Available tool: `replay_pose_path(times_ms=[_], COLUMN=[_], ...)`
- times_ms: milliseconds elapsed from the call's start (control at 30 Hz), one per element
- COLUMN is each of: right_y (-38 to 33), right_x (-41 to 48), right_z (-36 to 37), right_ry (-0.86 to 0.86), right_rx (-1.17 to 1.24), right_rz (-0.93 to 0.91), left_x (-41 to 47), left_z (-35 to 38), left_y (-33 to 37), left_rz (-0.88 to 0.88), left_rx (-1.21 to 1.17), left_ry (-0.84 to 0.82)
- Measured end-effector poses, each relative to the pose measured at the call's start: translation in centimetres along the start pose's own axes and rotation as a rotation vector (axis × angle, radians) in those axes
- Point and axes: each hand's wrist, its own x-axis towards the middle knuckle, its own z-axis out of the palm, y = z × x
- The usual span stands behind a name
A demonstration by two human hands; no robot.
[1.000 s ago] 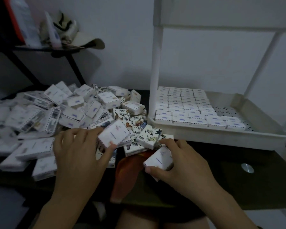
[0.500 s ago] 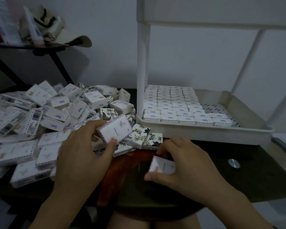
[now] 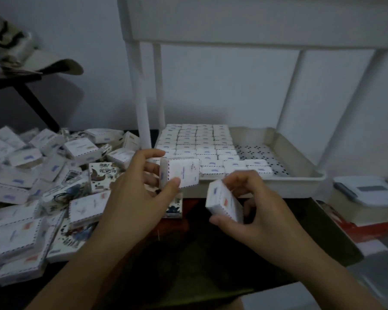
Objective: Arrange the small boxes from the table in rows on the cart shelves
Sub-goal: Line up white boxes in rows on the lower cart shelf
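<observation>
My left hand (image 3: 139, 198) pinches a small white box (image 3: 184, 173) between thumb and fingers, held up just in front of the cart shelf's front rim (image 3: 278, 186). My right hand (image 3: 255, 211) grips a second small white box (image 3: 222, 202), tilted on edge, a little lower and nearer to me. Rows of small white boxes (image 3: 197, 146) fill the left part of the white cart shelf; its right part shows bare perforated floor (image 3: 255, 151). A loose heap of small boxes (image 3: 45, 175) lies on the dark table at the left.
White cart posts (image 3: 141, 97) rise at the shelf's left corner, with an upper shelf (image 3: 255, 19) overhead. A lidded white container (image 3: 365, 195) sits to the right on red items. A black stand with a cap (image 3: 31, 63) is at the back left.
Both hands have lifted their boxes off the pile and moved them up and to the right, toward the cart shelf. The right hand's box has turned onto its edge.
</observation>
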Motion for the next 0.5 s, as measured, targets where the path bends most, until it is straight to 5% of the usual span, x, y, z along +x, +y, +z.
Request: replay_pose_path(times_ms=[133,300,500], right_y=[1.9,5.3,8.2], right_x=[1.9,6.3,11.5], right_z=[-3.3,-6.6,-6.2], right_ry=[0.212,0.53,0.456], right_rx=[0.183,0.062,-0.382], right_rz=[0.046,0.064,0.182], left_x=[2.1,4.2,6.3], left_z=[1.7,2.9,3.3], left_y=[1.2,1.7,1.7], left_rz=[0.028,0.055,0.046], left_rx=[-0.024,-0.003,0.018], left_ry=[-0.058,-0.043,-0.041])
